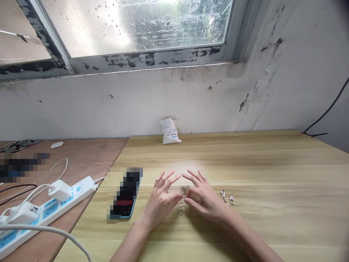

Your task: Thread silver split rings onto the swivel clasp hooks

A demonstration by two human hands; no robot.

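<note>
Both hands rest on a light wooden table (267, 174), close together near its middle. My left hand (161, 198) and my right hand (201, 196) each pinch with thumb and forefinger a small cluster of metal key rings (182, 201), the other fingers spread upward. A short chain of rings hangs down from the pinch onto the table. Two loose metal lobster clasps (227, 197) lie just right of my right hand.
A phone in a blue case (125, 198) lies left of my left hand. A white power strip (43, 211) with plugs and cables sits on the darker table at left. A small white packet (170, 130) leans against the wall. A black cable (327, 112) runs down at the right.
</note>
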